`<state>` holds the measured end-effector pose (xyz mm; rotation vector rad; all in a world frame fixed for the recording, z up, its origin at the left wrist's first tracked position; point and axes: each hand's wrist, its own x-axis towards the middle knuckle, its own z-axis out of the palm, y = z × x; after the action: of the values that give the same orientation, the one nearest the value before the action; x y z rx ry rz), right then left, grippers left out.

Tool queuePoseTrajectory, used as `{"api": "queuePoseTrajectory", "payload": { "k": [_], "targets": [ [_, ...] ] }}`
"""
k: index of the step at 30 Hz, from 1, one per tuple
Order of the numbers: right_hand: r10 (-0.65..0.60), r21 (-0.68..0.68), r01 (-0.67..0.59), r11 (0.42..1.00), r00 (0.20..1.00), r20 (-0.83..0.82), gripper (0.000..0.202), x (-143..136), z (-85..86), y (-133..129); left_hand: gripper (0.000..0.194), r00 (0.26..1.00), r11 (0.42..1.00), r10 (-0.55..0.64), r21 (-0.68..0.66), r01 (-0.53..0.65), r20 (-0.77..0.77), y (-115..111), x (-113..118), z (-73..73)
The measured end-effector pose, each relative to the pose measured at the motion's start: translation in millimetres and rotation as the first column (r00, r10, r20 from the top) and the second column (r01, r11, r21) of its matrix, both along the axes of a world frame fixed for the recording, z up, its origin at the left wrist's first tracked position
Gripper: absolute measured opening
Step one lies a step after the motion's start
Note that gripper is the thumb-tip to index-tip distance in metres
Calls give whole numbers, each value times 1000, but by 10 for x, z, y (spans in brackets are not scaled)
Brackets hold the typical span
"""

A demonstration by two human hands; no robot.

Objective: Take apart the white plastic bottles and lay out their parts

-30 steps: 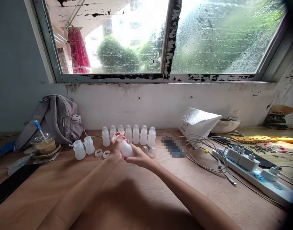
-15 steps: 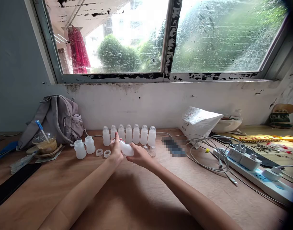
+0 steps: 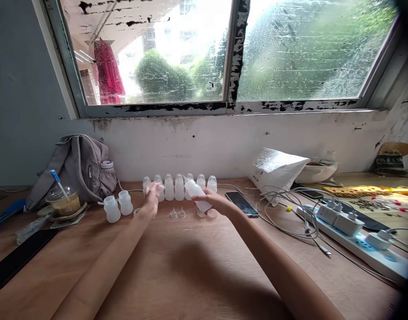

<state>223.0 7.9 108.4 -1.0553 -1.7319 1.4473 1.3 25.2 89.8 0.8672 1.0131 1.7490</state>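
Observation:
My right hand [image 3: 218, 203] grips a translucent white baby bottle [image 3: 194, 191], tilted with its top toward the upper left. My left hand [image 3: 151, 200], apart from the bottle, is smeared by motion in front of the left end of a row of capped baby bottles [image 3: 169, 187]. Whether its fingers hold anything I cannot make out. Under it, white rings [image 3: 136, 211] are mostly hidden. Between my hands, two clear teats [image 3: 174, 214] stand on the table. Clear caps [image 3: 212, 214] lie below my right hand. Two open bottles [image 3: 111, 209] stand at left.
At left are a grey backpack [image 3: 80, 166], an iced drink cup [image 3: 62, 200] and a black slab [image 3: 20, 260]. To the right lie a phone [image 3: 241, 204], tangled cables [image 3: 280, 222], a white pouch [image 3: 277, 171] and a power strip [image 3: 364, 246]. A window stands above the wooden table [image 3: 177, 275].
My hands have parted. The left moved away to the left, over the rings; the right carried the bottle right and tipped it more upright. Two teats now show between them.

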Motion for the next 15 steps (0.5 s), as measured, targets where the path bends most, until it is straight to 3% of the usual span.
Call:
{"api": "queuePoseTrajectory", "payload": {
  "k": [2,3,5,7,8,11,15],
  "targets": [
    [-70,28,71,997,997,-33,31,64,5,53,25,944,990,-118,43,138,-309,-30,119,-120],
    [-96,38,98,994,994,-54,31,93,7,75,28,843,977,-143,61,202,-518,-42,187,-181],
    [-133,48,138,989,986,-99,30,143,12,111,30,558,963,-84,76,258,-826,-41,315,-290],
    [-181,45,190,981,973,-145,30,182,13,141,32,334,965,-31,59,254,-942,-5,415,-363],
    [-211,41,220,975,964,-164,29,197,12,153,33,262,966,-34,35,255,-964,23,455,-383],
    [-280,26,291,957,939,-198,28,230,3,182,32,183,958,-72,-16,287,-980,107,554,-391],
    [-291,36,306,951,931,-219,29,256,-3,194,29,213,949,-73,-2,314,-974,138,663,-346]
  ]
}}
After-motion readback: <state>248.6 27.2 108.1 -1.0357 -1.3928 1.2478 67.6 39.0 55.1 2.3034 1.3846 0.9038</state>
